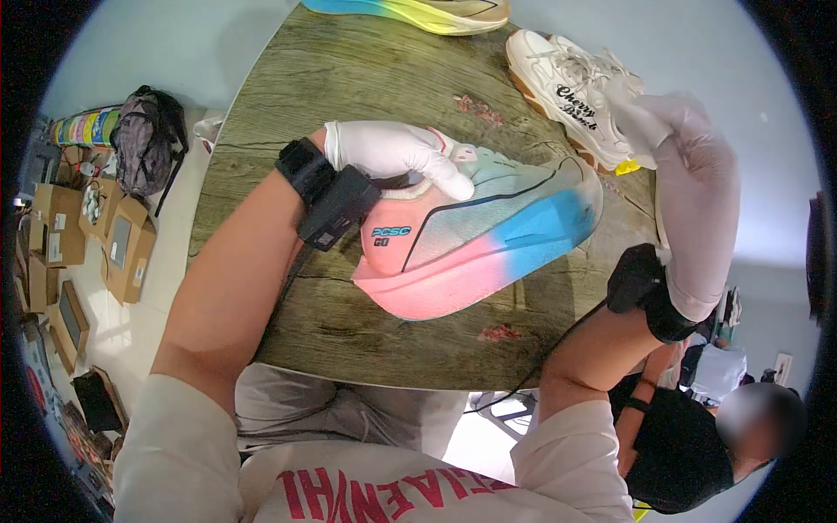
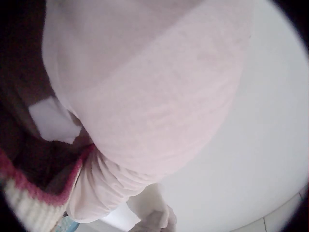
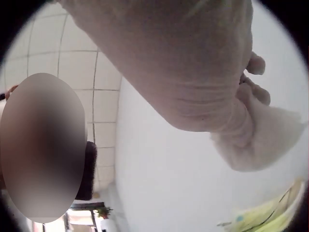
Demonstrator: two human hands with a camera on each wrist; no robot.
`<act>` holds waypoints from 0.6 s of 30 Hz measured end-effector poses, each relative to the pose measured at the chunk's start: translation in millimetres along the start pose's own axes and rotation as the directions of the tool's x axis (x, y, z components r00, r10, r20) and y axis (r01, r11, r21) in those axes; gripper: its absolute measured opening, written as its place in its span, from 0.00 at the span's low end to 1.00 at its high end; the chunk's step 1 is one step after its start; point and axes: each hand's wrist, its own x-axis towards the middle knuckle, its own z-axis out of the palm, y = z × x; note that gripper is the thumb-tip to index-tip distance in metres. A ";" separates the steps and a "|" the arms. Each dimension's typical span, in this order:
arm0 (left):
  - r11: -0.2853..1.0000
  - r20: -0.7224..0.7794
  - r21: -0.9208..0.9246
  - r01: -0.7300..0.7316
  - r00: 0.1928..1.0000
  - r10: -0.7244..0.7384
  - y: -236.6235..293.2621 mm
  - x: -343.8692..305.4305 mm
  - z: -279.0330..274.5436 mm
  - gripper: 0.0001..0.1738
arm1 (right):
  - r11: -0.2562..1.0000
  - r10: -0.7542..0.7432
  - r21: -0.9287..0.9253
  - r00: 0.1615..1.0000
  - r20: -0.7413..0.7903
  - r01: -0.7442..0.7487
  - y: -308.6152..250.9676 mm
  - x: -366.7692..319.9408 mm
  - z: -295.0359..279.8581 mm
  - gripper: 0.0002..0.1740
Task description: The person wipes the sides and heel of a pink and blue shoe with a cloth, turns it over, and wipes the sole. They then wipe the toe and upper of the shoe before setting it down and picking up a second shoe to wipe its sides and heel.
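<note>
Left gloved hand (image 1: pixel 392 152) grips pink-and-blue gradient mesh running shoe (image 1: pixel 488 235) at heel collar, held on its side over round wooden table (image 1: pixel 349 78). Right gloved hand (image 1: pixel 693 192) clutches crumpled white cloth (image 1: pixel 632 118) just beside toe.

The pink shoe (image 1: pixel 488 235) I hold reads "PCSC" at its heel; the white sneaker (image 1: pixel 571 91) reads "Cherry".

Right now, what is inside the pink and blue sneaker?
The gloved left hand reaches into the opening of the sneaker; its thumb lies outside on the upper. The fingers within are covered, as is the rest of the interior.
</note>
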 end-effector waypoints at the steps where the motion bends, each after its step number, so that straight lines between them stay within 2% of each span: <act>1: 1.000 0.001 0.002 0.001 1.000 -0.001 -5.1 2.1 -1.7 0.17 | 0.988 -0.066 -0.139 0.998 0.023 0.069 2.9 3.0 -4.4 0.09; 2: 1.000 0.000 -0.021 -0.001 1.000 0.001 -9.4 4.5 -3.5 0.17 | 0.988 -0.063 -0.140 0.998 0.020 0.065 8.7 3.5 -5.8 0.09; 4: 0.999 0.005 -0.044 0.000 1.000 0.000 -0.6 0.6 1.4 0.17 | 0.965 -0.099 -0.190 0.920 0.380 0.183 21.0 1.1 -3.7 0.10; 5: 0.999 -0.025 -0.028 0.031 0.999 -0.032 5.5 -5.7 2.6 0.16 | 0.965 -0.095 -0.191 0.920 0.379 0.178 24.9 0.1 0.9 0.10; 7: 0.998 -0.057 -0.012 0.061 0.996 -0.062 11.8 -8.9 5.8 0.16 | 0.987 -0.073 -0.087 0.866 0.494 0.133 25.3 -0.3 13.5 0.10; 11: 1.000 -0.020 0.002 0.015 1.000 -0.015 6.6 -6.0 1.1 0.17 | 0.987 -0.053 -0.111 0.879 0.474 0.120 17.6 -6.5 20.9 0.10; 15: 0.999 0.041 -0.004 -0.043 0.998 0.043 -2.2 -0.6 -3.9 0.17 | 0.981 -0.064 -0.114 0.825 0.562 0.155 6.1 -0.5 17.1 0.08; 17: 0.999 0.019 -0.014 -0.033 0.999 0.034 -6.0 2.9 -3.0 0.17 | 0.977 -0.064 -0.127 0.804 0.592 0.171 2.2 -3.8 20.2 0.08; 18: 0.999 -0.003 -0.024 -0.025 1.000 0.025 -4.0 3.2 -0.1 0.16 | 0.963 -0.158 -0.112 0.847 0.507 0.247 1.6 -9.9 24.2 0.07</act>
